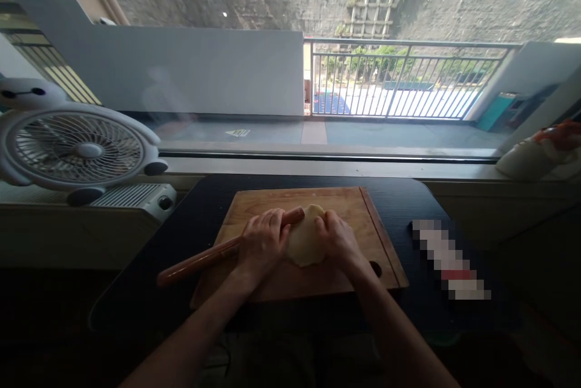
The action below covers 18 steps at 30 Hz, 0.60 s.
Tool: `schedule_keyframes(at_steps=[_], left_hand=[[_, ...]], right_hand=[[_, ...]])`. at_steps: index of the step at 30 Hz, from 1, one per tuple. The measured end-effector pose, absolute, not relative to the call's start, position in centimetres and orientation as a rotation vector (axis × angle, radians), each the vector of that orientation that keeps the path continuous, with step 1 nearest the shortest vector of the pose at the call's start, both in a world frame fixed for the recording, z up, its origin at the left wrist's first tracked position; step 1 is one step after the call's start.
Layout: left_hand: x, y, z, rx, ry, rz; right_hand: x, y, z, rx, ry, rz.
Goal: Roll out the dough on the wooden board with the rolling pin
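Observation:
My left hand (265,240) is wrapped round a brown wooden rolling pin (197,263), which slants across the board with its near end out past the left edge. The pin's far end touches the left side of a flat, pale, roughly round sheet of dough (307,243). On the right edge of that dough my right hand (336,233) is closed, its thumb and fingers gripping the rim. Beneath lies a wooden cutting board (267,199) with a groove and a dark hole at its right. My left fingers partly hide the middle of the pin.
The board rests on a dark table (181,227) against a window sill (318,167). A white fan (86,149) stands on the left above a heater (136,197). A blurred-out long item (449,261) lies on the table's right, and a pale vase-like object (526,155) is at the sill's right.

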<state>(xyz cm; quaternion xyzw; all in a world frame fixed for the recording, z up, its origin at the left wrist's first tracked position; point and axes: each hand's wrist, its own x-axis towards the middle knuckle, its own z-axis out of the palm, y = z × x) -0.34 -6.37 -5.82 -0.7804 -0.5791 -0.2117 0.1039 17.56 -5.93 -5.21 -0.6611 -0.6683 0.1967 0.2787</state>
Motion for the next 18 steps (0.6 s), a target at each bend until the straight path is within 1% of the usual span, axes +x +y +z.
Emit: schedule_keyframes(at_steps=[2, 6, 9, 13, 15, 18], left_hand=[[-0.5, -7.5, -5.9, -2.304, -1.734, -0.643], [-2.1, -10.1, -5.8, -2.419, -1.618, -0.673], [-2.7, -10.5, -5.6, -2.499, -1.488, -0.597], [-1.2, -5.8, -4.8, -2.340, -1.688, -0.532], [-0.3, -3.5, -4.4, -2.275, -1.829, -0.509], [0.5, -4.6, -4.7, -2.295, -1.848, -0.564]], right_hand=[[16.5, -6.1, -5.6, -1.843, -1.735, 0.387], [16.6, -4.7, -6.2, -1.758, -1.859, 0.392], [17.2, -4.1, -6.6, -1.697, -1.953, 0.337], [16.6, -4.6, -7.0, -1.776, -1.879, 0.161], [16.3, -4.8, -7.1, -1.803, -1.865, 0.135], [16.3, -4.9, -7.2, -1.777, -1.865, 0.159]])
